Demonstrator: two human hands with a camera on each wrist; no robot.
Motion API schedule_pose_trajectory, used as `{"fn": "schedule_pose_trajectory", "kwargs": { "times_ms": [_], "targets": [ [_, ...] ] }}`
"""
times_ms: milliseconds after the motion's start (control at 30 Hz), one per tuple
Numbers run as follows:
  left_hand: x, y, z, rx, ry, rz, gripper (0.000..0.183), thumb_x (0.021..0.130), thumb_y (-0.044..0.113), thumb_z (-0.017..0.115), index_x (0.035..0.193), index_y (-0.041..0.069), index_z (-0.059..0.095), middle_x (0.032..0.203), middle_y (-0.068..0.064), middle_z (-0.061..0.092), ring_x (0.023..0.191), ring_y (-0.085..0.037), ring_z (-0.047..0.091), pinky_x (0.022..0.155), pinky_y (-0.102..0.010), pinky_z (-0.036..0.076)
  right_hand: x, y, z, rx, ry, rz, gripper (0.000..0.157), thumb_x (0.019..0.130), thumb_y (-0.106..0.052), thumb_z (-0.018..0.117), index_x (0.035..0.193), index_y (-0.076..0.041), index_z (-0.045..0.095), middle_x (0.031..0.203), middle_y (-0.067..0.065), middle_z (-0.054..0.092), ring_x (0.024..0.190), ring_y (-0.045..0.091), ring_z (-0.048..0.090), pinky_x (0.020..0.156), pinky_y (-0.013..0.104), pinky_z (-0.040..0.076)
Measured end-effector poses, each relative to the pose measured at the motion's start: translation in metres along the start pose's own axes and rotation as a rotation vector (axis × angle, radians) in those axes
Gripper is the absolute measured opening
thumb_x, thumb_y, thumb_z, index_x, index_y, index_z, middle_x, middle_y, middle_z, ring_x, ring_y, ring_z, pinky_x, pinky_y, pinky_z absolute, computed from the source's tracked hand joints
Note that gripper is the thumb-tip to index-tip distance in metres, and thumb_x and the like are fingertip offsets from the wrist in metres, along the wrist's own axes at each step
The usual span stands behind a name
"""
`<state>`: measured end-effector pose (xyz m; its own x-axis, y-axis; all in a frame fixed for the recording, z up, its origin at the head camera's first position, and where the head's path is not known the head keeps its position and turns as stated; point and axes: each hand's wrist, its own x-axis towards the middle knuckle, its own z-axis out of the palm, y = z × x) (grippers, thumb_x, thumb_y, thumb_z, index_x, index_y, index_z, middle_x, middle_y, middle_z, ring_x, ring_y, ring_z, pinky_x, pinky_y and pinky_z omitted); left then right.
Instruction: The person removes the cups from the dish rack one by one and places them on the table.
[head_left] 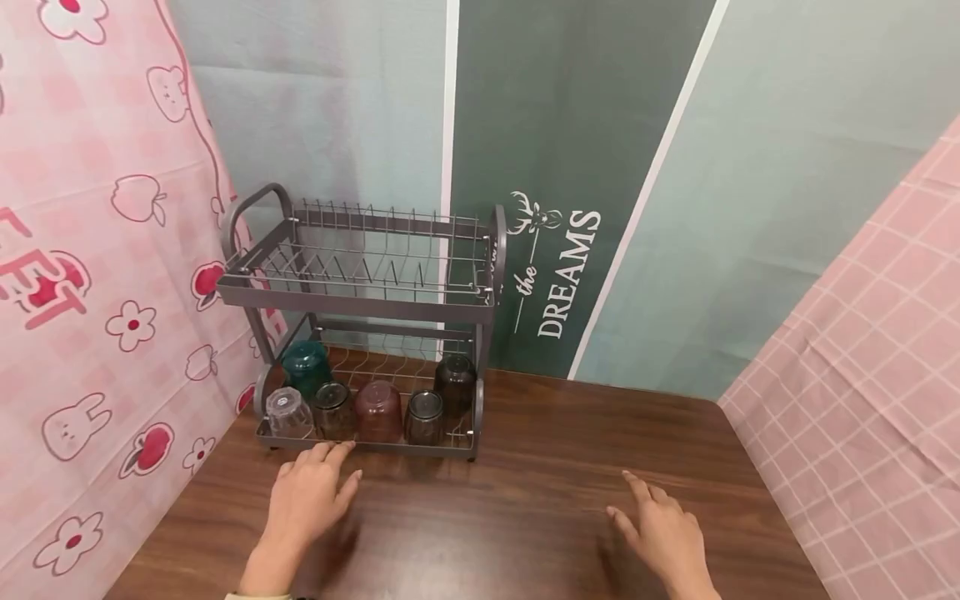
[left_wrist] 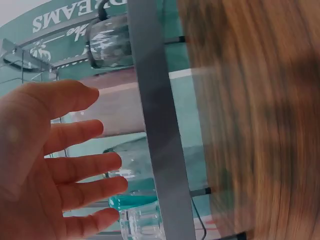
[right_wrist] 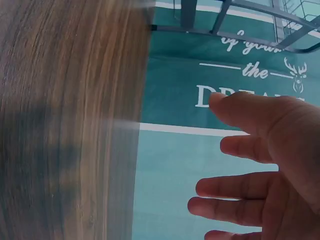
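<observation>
My left hand (head_left: 307,490) hovers in front of the lower tier of a grey dish rack (head_left: 360,310), its fingers spread and holding nothing. On that tier several glasses stand upside down: a clear glass (head_left: 288,414), a small dark glass (head_left: 334,411), a pinkish glass (head_left: 379,412) and another dark glass (head_left: 425,417) along the front, with a teal glass (head_left: 306,367) and a taller dark glass (head_left: 455,383) behind. In the left wrist view the fingers point at the pink glass (left_wrist: 112,102). My right hand (head_left: 663,529) is held over the table's right side, fingers extended, nothing in it.
The rack stands at the back left of a brown wooden table (head_left: 570,467); its upper tier of wire slots holds no dishes. Pink patterned cloth (head_left: 135,250) hangs at the left, a pink checked cloth (head_left: 885,350) at the right, and a green printed cloth (head_left: 585,125) behind.
</observation>
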<state>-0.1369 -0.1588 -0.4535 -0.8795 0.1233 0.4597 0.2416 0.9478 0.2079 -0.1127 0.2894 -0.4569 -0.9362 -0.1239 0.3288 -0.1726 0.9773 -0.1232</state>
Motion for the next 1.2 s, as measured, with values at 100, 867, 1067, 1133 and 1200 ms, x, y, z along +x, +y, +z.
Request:
{"fn": "schedule_pose_trajectory", "kwargs": {
  "times_ms": [100,867,1067,1133,1200],
  "targets": [
    [0.000,0.007,-0.003,-0.027,-0.035,-0.012,0.039,0.075,0.027,0.073,0.108,0.007,0.066,0.100,-0.015,0.061,0.089,-0.035,0.059,0.069,-0.052,0.044,0.000,-0.007,-0.001,0.062,-0.089,0.038,0.064,0.076,-0.033,0.076,0.125,0.002,0.053,0.099,0.030,0.060,0.074,0.042,0.061,0.047,0.044,0.047],
    [0.038,0.063,-0.016,-0.064,-0.145,-0.017,0.046,0.076,0.033,0.073,0.116,0.013,0.063,0.106,-0.010,0.060,0.096,-0.031,0.056,0.073,-0.049,0.044,0.025,-0.052,0.003,0.254,-0.457,0.167,0.067,0.075,-0.038,0.075,0.124,0.002,0.054,0.111,0.025,0.059,0.101,0.046,0.054,0.076,0.059,0.042],
    [0.046,0.068,-0.009,-0.071,-0.105,0.062,0.043,0.077,0.032,0.073,0.115,0.013,0.064,0.106,-0.010,0.060,0.093,-0.029,0.056,0.070,-0.044,0.044,0.035,-0.065,0.003,0.240,-0.455,0.122,0.067,0.073,-0.037,0.076,0.125,0.001,0.055,0.108,0.023,0.060,0.100,0.043,0.055,0.076,0.057,0.043],
    [0.049,0.069,-0.007,-0.073,-0.091,0.077,0.043,0.077,0.032,0.073,0.115,0.013,0.064,0.107,-0.010,0.060,0.093,-0.029,0.056,0.070,-0.044,0.044,0.039,-0.069,0.003,0.229,-0.455,0.105,0.068,0.073,-0.037,0.076,0.124,0.001,0.055,0.108,0.023,0.061,0.100,0.042,0.056,0.076,0.056,0.044],
    [0.053,0.071,-0.005,-0.084,-0.082,0.085,0.043,0.077,0.032,0.073,0.114,0.013,0.064,0.107,-0.011,0.059,0.094,-0.030,0.056,0.071,-0.045,0.045,0.042,-0.073,0.003,0.225,-0.450,0.089,0.068,0.072,-0.038,0.077,0.124,0.001,0.055,0.108,0.023,0.061,0.099,0.042,0.056,0.075,0.056,0.044]
  ]
}}
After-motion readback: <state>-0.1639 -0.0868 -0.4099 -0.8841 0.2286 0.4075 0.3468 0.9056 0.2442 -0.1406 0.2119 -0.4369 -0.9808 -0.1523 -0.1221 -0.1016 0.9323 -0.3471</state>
